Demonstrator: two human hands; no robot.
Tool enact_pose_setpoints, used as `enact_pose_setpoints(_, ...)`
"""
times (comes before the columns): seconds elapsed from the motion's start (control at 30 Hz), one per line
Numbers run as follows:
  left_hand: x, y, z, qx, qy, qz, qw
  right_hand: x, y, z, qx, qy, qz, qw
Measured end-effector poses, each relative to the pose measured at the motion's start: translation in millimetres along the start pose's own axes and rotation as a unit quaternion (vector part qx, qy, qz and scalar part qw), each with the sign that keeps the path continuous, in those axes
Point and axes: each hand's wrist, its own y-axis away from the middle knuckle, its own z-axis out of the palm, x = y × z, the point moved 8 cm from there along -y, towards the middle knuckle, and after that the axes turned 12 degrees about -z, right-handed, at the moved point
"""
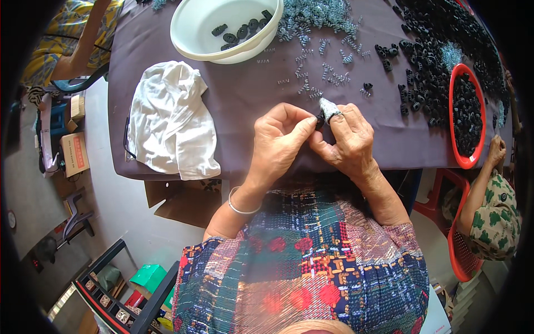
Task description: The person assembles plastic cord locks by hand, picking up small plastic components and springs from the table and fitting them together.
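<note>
My left hand (pixel 280 142) and my right hand (pixel 349 138) meet above the front part of the table. Between their fingertips is a small black plastic part (pixel 320 120), mostly hidden by the fingers. The left thumb and forefinger pinch it from one side, and the right fingers close on it from the other. A whitish wrapping (pixel 329 108) covers one finger of my right hand. Just beyond the hands lie loose metal coil springs (pixel 334 75), and a single black part (pixel 366 88) rests to their right.
A white bowl (pixel 192 49) holds several black parts. Behind it is a spring heap (pixel 317 19); black parts (pixel 414 83) spread rightward. A red basket (pixel 453 111) is full of them. White cloth (pixel 172 119) lies left. Other people sit at both sides, one with a hand (pixel 497 149) near the basket.
</note>
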Motion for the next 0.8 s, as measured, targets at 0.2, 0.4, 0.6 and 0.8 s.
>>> enact_pose_setpoints(0.2,1,-1,2,0.000,-0.002,0.007,1.000,1,4,2,-0.003,0.000,-0.002,1.000)
enact_pose_setpoints(0.4,3,-2,2,-0.016,0.015,-0.006,1.000,2,-1,0,0.015,-0.008,-0.017,1.000)
enact_pose_setpoints(0.6,-1,-1,1,-0.024,0.021,-0.012,0.999,0,0,-4,-0.024,-0.055,-0.002,0.998)
enact_pose_setpoints(0.8,29,17,-7,0.063,-0.064,0.099,0.991,22,15,-34,0.051,0.032,0.030,0.998)
